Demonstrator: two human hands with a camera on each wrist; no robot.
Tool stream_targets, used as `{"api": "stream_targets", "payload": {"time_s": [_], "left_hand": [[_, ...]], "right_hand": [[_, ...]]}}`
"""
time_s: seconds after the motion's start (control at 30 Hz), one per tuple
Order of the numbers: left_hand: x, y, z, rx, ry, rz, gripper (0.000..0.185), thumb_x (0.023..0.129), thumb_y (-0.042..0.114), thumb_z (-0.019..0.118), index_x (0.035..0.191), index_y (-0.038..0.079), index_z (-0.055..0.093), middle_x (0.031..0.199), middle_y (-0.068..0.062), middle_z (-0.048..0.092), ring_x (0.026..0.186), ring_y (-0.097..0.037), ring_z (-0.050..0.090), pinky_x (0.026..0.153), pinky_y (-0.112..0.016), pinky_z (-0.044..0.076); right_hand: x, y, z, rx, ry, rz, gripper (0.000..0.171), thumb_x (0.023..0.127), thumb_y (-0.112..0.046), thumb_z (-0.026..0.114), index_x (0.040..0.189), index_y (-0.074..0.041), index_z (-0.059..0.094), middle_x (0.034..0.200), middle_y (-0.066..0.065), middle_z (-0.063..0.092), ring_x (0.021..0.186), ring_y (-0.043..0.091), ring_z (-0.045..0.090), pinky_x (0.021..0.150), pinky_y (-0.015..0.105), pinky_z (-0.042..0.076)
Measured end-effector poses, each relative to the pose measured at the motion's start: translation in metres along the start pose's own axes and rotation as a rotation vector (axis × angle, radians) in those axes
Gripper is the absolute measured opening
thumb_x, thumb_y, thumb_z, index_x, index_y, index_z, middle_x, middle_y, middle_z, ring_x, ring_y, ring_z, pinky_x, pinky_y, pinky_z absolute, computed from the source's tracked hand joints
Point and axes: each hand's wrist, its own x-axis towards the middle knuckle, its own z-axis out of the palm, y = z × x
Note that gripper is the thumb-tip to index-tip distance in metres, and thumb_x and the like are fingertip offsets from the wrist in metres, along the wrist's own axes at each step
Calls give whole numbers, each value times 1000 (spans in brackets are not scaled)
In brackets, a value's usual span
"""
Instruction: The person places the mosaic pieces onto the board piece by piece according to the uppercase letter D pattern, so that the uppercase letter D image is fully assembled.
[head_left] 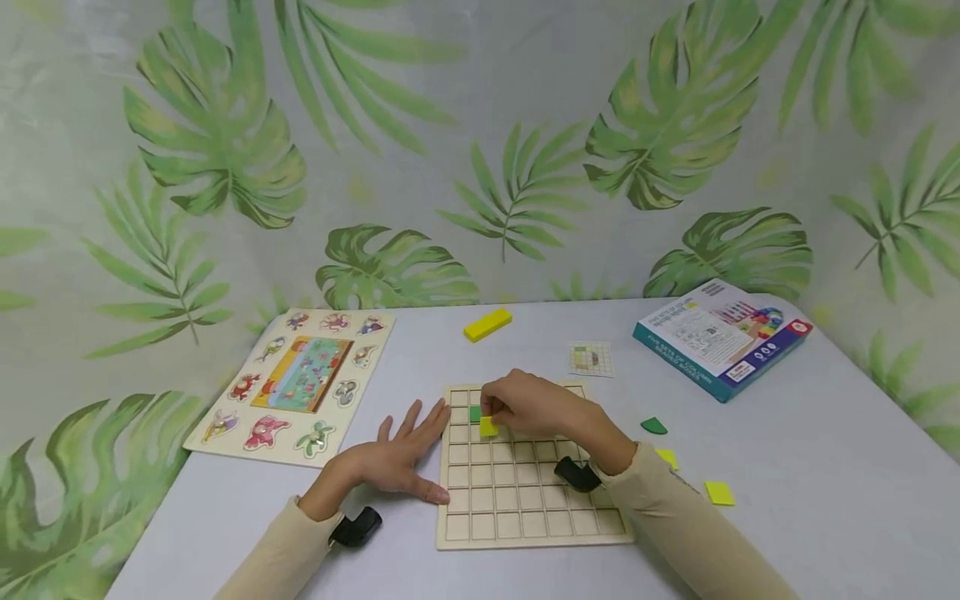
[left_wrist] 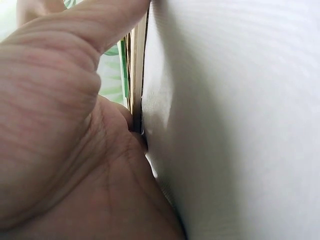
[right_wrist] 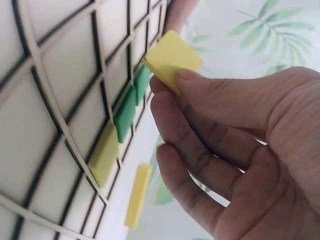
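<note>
My right hand (head_left: 536,404) pinches a yellow square tile (right_wrist: 172,57) between thumb and fingers, over the upper left part of a wooden grid board (head_left: 495,525). Close by in the head view, a green tile (head_left: 475,412) sits in a cell. The right wrist view shows green tiles (right_wrist: 126,112) and a yellow tile (right_wrist: 104,156) set in the board's cells; the hand hides some of these from the head camera. My left hand (head_left: 397,454) lies spread along the board's left edge, its thumb and fingertips right at the rim, holding nothing.
Right of the board lie a green curved piece (head_left: 654,426) and yellow square tiles (head_left: 720,493). Behind it are a yellow block (head_left: 487,325) and a small pattern card (head_left: 591,359). A picture puzzle board (head_left: 225,392) lies left; a flat box (head_left: 720,342) is back right.
</note>
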Motion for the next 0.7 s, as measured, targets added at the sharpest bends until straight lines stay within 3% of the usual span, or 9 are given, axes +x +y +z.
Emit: {"api": "stream_targets", "payload": {"time_s": [0.43, 0.7], "left_hand": [[-3, 7, -4, 12, -12, -20, 121, 83, 55, 75, 161, 8, -4, 169, -11, -14, 152, -40, -22, 113, -72, -11], [-1, 2, -2, -7, -13, -15, 122, 83, 56, 75, 161, 10, -5, 168, -9, -16, 151, -38, -24, 113, -71, -12]], "right_hand": [[5, -2, 12, -13, 51, 2, 9, 93, -4, 68, 89, -11, 68, 81, -4, 68, 70, 5, 57, 64, 22, 50], [5, -4, 11, -57, 31, 32, 9, 92, -5, 70, 94, -11, 76, 93, -1, 75, 82, 10, 66, 72, 27, 54]]}}
